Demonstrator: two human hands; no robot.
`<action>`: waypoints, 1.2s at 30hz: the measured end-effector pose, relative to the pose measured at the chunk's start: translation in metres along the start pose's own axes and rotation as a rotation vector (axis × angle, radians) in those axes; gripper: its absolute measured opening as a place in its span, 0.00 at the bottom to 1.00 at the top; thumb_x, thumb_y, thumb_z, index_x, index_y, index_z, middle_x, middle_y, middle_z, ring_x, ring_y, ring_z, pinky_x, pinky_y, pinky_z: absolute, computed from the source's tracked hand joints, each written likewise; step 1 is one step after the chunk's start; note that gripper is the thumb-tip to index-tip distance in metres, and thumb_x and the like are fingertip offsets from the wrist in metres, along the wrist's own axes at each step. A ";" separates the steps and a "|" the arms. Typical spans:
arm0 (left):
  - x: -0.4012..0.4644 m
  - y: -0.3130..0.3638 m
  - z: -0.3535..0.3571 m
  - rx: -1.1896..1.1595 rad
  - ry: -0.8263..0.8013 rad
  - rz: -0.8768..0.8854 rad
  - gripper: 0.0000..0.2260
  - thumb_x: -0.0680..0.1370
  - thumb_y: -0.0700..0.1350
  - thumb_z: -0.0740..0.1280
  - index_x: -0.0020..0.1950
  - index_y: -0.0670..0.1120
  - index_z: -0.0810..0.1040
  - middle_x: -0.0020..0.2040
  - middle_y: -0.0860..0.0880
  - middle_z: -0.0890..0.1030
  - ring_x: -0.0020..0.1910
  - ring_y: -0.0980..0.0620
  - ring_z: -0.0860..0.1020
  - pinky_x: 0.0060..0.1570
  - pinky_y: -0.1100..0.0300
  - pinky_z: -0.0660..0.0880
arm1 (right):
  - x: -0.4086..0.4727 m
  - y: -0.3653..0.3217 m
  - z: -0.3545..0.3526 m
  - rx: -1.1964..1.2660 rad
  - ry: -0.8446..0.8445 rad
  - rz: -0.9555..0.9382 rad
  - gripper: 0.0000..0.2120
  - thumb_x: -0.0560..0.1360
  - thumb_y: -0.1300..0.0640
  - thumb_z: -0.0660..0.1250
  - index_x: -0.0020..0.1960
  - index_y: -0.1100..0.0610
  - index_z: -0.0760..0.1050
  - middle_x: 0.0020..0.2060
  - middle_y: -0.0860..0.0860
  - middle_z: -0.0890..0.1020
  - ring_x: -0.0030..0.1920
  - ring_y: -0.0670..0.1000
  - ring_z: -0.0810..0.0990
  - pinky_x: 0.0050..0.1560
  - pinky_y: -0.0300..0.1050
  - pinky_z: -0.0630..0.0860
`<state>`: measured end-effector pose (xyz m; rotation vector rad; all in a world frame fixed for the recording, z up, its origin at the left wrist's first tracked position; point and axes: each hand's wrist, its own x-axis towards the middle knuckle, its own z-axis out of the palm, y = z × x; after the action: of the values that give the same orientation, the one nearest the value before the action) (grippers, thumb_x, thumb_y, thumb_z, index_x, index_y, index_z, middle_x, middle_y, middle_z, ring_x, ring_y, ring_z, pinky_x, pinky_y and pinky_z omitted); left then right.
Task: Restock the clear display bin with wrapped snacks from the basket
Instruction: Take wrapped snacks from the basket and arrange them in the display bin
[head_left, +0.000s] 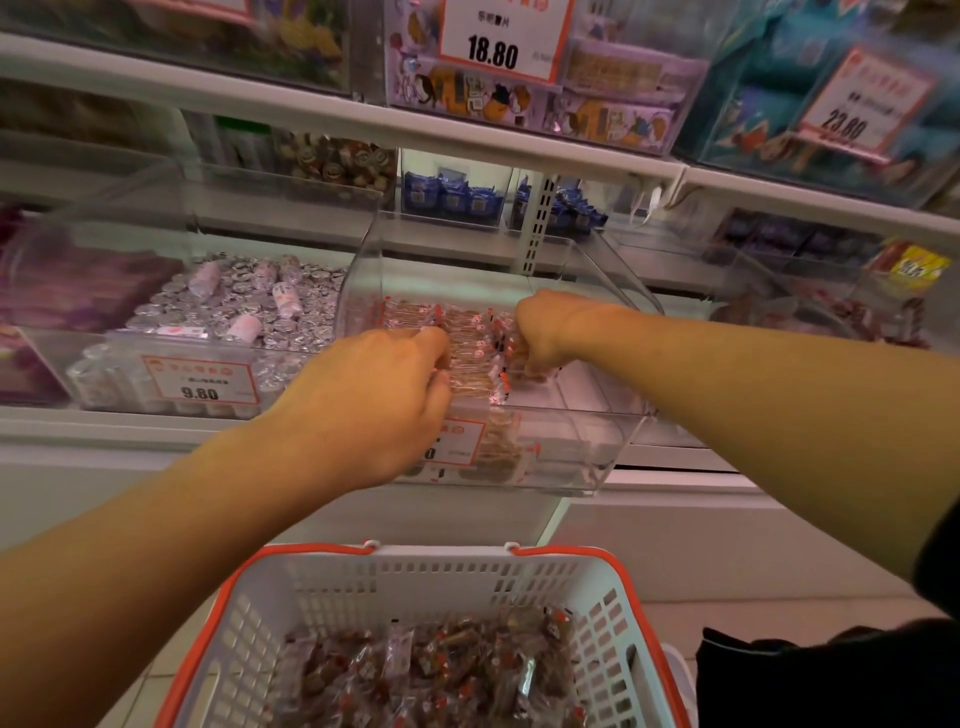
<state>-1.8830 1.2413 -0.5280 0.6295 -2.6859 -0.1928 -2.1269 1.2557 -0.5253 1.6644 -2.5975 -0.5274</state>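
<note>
A clear display bin (592, 447) stands on the shelf at the middle, with a row of brown wrapped snacks (470, 358) in red-edged wrappers lined up inside. My left hand (374, 405) reaches over the bin's front wall, its curled fingers on the left side of the row. My right hand (545, 327) is inside the bin, fingers curled down onto the row's right side. Below, a white basket (332, 587) with an orange rim holds a heap of several wrapped snacks (431, 670).
A neighbouring clear bin (104, 364) of silver-wrapped sweets with a 9.80 tag sits to the left. Another bin (810, 312) stands at the right. An upper shelf (467, 135) with price tags overhangs. Blue packets (452, 197) sit behind.
</note>
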 end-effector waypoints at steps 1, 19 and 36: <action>0.000 0.000 0.000 -0.003 0.002 0.001 0.11 0.81 0.52 0.53 0.56 0.51 0.72 0.50 0.49 0.80 0.47 0.47 0.78 0.47 0.49 0.76 | 0.000 0.000 0.000 0.009 0.013 -0.006 0.13 0.70 0.59 0.75 0.36 0.54 0.70 0.35 0.51 0.76 0.34 0.50 0.76 0.31 0.42 0.69; 0.002 0.000 0.003 -0.005 0.027 0.021 0.11 0.81 0.50 0.55 0.58 0.49 0.74 0.51 0.48 0.81 0.47 0.46 0.78 0.48 0.49 0.76 | -0.014 -0.002 -0.013 -0.005 -0.010 -0.026 0.17 0.71 0.65 0.75 0.34 0.56 0.69 0.34 0.52 0.75 0.36 0.54 0.77 0.34 0.44 0.73; -0.156 -0.053 0.182 0.024 -0.839 -0.284 0.14 0.77 0.54 0.65 0.59 0.50 0.78 0.60 0.45 0.80 0.58 0.43 0.78 0.57 0.56 0.74 | -0.168 -0.147 0.259 0.673 -0.251 -0.178 0.19 0.77 0.47 0.69 0.64 0.54 0.75 0.62 0.56 0.79 0.61 0.58 0.78 0.58 0.50 0.75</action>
<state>-1.8025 1.2734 -0.7577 1.1405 -3.3648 -0.6190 -1.9732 1.4197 -0.7831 2.1322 -3.0437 0.1953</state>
